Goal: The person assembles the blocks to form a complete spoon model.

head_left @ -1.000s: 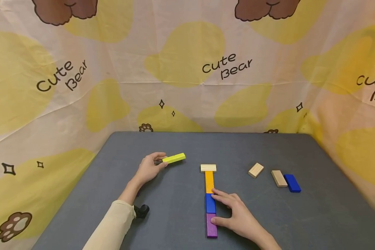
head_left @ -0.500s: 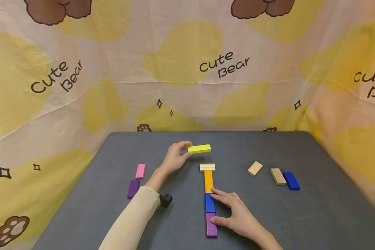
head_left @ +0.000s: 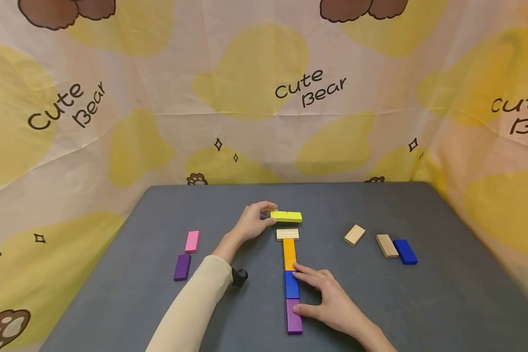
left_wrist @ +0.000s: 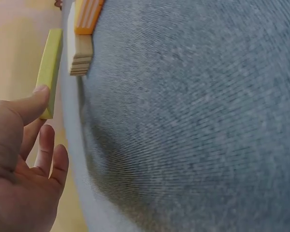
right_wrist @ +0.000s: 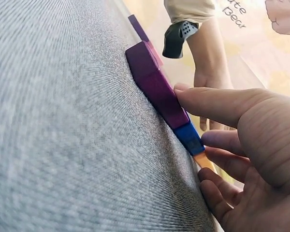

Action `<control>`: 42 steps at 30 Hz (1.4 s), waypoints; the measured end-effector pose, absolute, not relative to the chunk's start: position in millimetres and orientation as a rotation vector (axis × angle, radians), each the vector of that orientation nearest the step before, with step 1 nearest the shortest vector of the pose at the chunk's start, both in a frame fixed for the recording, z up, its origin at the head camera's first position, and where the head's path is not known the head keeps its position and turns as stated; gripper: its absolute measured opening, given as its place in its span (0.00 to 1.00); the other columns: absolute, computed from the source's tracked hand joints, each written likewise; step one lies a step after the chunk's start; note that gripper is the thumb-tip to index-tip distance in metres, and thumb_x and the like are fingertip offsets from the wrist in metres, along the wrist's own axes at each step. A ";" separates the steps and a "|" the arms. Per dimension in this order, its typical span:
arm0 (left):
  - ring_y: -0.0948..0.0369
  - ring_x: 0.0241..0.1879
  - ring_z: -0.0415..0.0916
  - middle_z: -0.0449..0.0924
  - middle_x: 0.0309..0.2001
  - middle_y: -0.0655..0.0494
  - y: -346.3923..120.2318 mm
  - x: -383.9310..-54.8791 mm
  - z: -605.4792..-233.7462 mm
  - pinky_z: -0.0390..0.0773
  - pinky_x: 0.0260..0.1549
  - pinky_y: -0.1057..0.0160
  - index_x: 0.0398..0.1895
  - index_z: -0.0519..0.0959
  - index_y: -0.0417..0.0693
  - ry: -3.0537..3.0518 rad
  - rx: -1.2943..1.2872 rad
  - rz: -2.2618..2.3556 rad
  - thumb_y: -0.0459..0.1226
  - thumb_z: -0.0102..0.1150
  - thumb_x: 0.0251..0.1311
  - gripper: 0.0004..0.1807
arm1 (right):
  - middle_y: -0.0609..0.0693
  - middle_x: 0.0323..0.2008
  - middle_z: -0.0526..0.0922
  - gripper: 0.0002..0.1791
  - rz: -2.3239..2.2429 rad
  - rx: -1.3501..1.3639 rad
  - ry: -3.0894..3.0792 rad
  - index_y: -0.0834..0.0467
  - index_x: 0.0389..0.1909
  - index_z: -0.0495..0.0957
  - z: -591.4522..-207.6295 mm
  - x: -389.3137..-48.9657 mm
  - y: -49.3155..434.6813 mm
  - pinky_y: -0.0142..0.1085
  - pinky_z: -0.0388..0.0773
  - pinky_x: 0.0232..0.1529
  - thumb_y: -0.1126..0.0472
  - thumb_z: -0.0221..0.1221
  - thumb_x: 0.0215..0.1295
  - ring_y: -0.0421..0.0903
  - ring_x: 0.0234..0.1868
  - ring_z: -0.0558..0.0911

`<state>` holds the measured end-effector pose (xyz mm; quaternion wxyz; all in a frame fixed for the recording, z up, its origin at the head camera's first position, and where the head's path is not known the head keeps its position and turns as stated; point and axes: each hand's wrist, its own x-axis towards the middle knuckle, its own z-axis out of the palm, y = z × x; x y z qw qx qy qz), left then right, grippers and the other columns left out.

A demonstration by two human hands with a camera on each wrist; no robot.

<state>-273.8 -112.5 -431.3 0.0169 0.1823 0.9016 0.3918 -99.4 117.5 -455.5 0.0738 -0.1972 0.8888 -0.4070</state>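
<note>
Where the yellow block (head_left: 287,216) is held: at the far middle of the tabletop (head_left: 356,205), just beyond the pale block (head_left: 288,234), with a narrow gap left between the two; it seems slightly raised, though contact with the tabletop cannot be ruled out.
Left hand (head_left: 252,222): the block's left end is pinched in the grip between thumb and fingers, and the free end is pointed out to the right.
Long axis: set crosswise, nearly parallel to the pale block and square to the line formed by the orange block (head_left: 289,254), blue block (head_left: 292,285) and purple block (head_left: 294,323).
Nearer hand: the left, in which the block is held.
Right hand (head_left: 330,300): the grip is loosely spread, with the thumb rested on the purple block and fingertips placed by the blue-orange joint.
Yellow block's look: slim, straight-edged, flat-faced, bright greenish yellow, apparently longer than the pale block.
</note>
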 end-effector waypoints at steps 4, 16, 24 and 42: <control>0.56 0.57 0.73 0.80 0.55 0.56 -112.9 -275.7 -434.3 0.70 0.58 0.54 0.59 0.78 0.49 2.765 0.533 1.163 0.36 0.65 0.64 0.20 | 0.36 0.69 0.66 0.39 -1.227 -0.588 2.661 0.47 0.65 0.75 -454.8 -99.8 117.3 0.50 0.69 0.55 0.38 0.70 0.53 0.43 0.55 0.66; 0.55 0.63 0.69 0.80 0.56 0.54 -116.8 -273.8 -447.4 0.64 0.62 0.50 0.60 0.78 0.49 2.560 0.458 1.359 0.33 0.64 0.64 0.20 | 0.38 0.69 0.66 0.39 -1.225 -0.562 2.632 0.48 0.66 0.75 -453.6 -99.9 116.1 0.52 0.69 0.54 0.39 0.70 0.52 0.44 0.56 0.66; 0.56 0.61 0.70 0.79 0.57 0.55 -119.0 -274.7 -450.4 0.64 0.62 0.51 0.60 0.78 0.49 2.493 0.450 1.411 0.33 0.63 0.64 0.20 | 0.38 0.69 0.65 0.39 -1.220 -0.550 2.630 0.47 0.66 0.74 -452.1 -100.0 116.1 0.53 0.69 0.54 0.38 0.70 0.53 0.45 0.56 0.66; 0.56 0.59 0.71 0.81 0.54 0.56 -121.9 -277.4 -454.0 0.62 0.63 0.49 0.58 0.79 0.49 2.461 0.444 1.430 0.33 0.66 0.61 0.21 | 0.38 0.69 0.65 0.39 -1.205 -0.568 2.643 0.48 0.66 0.74 -453.1 -99.6 116.7 0.52 0.69 0.54 0.38 0.69 0.53 0.44 0.55 0.66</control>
